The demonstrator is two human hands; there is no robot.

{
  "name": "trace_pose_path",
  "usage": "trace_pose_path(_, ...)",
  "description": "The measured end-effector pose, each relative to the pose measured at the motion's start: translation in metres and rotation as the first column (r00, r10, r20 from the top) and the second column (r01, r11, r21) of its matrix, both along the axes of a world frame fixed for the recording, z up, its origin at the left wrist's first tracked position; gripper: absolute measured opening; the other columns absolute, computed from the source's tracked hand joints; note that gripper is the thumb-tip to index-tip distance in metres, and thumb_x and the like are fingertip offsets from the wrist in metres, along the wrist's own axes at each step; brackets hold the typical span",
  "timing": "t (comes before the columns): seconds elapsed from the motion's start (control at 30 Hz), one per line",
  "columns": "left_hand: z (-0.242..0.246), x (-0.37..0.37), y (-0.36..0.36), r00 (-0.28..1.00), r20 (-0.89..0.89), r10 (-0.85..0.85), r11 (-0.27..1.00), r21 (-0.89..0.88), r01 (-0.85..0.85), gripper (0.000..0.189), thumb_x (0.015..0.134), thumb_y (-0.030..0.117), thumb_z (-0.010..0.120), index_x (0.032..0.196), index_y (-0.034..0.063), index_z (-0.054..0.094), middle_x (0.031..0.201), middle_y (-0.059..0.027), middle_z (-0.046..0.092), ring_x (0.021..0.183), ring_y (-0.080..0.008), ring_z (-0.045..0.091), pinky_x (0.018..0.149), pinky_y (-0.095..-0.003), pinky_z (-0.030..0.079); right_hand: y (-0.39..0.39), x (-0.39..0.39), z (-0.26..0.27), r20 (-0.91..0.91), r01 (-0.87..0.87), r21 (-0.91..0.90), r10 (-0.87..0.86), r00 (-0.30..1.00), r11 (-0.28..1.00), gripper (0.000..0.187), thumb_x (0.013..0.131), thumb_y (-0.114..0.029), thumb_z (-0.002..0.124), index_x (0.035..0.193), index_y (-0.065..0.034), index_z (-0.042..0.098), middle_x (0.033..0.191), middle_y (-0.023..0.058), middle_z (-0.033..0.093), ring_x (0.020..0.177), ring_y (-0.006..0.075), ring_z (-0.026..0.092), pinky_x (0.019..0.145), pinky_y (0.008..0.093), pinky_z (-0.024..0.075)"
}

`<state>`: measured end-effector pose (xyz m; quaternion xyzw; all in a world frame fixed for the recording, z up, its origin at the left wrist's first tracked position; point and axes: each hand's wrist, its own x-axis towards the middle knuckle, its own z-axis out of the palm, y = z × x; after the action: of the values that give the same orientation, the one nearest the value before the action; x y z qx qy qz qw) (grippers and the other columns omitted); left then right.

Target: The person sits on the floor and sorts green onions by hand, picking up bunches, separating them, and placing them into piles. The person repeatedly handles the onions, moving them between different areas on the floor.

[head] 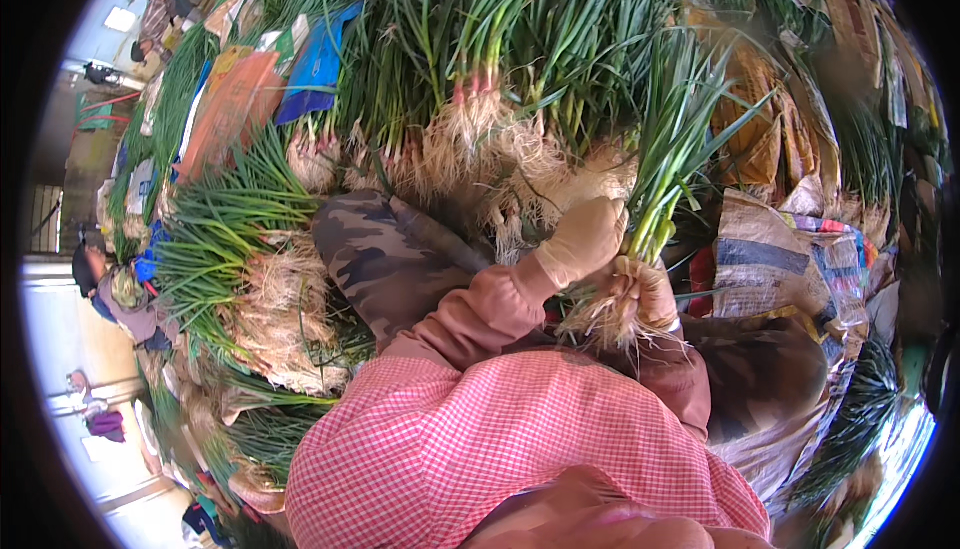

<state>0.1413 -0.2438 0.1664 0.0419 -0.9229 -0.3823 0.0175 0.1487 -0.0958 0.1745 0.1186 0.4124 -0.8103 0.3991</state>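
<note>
My right hand, in a pale glove, grips a bunch of green onions low, near its roots. The leaves point up and away from me, and pale roots and dry skins hang over my lap. My left hand, gloved as well, is curled close beside the stalks on their left. Its fingertips are turned away, so I cannot see whether anything is pinched in them. Just ahead lies a row of green onions, with tangled roots facing me.
Another heap of rooted onions lies by my left knee. Woven plastic sacks are at my right, with an orange sack and a blue sheet at the far left. Another person sits beyond the left heap.
</note>
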Motion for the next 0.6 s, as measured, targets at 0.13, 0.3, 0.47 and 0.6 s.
trace_pose_path(0.13,-0.053,0.000,-0.005,0.821,0.562,-0.100,-0.166,0.804,-0.570,0.024,0.095,0.021,0.038,0.099,0.0014,0.051,0.055,0.0020,0.043,0.045,-0.0130,0.041,0.043,-0.0290,0.036,-0.003,-0.002,0.014,0.067,0.002,-0.624,0.051,0.996,0.781,0.011,0.088,-0.019,0.052,0.092,-0.0107,0.047,0.073,0.0012,0.045,0.058,0.0132,0.041,0.059,0.0292,0.0431)
trace_pose_path(0.3,-0.016,-0.004,-0.037,0.888,-0.193,-0.418,0.878,-0.336,0.341,0.017,0.092,0.013,0.043,0.103,0.0073,0.055,0.065,-0.0070,0.056,0.055,-0.0151,0.053,0.053,-0.0336,0.045,0.006,0.010,0.021,-0.017,0.020,-0.648,-0.040,0.999,0.761,0.035,0.089,-0.018,0.054,0.121,-0.0083,0.046,0.103,0.0123,0.054,0.091,0.0274,0.059,0.093,0.0524,0.0451)
trace_pose_path(0.47,0.078,-0.069,-0.160,0.692,-0.359,0.626,0.597,-0.351,-0.722,0.028,0.085,0.026,0.064,0.094,0.0013,0.052,0.078,-0.0112,0.058,0.066,-0.0176,0.056,0.056,-0.0316,0.050,0.006,0.000,0.000,0.352,0.215,-0.749,0.102,0.931,0.627,0.051,0.082,-0.007,0.057,0.127,0.0068,0.037,0.095,0.0071,0.049,0.076,0.0130,0.045,0.071,0.0268,0.0410)
trace_pose_path(0.6,0.065,-0.078,-0.181,0.758,-0.101,0.645,0.760,-0.019,-0.649,0.043,0.090,0.029,0.056,0.117,-0.0033,0.050,0.092,-0.0206,0.064,0.080,-0.0281,0.063,0.072,-0.0366,0.050,0.004,-0.004,-0.011,0.359,0.205,-0.642,0.053,0.932,0.738,0.046,0.084,-0.008,0.057,0.124,0.0057,0.039,0.081,0.0017,0.046,0.071,0.0123,0.043,0.072,0.0274,0.0410)
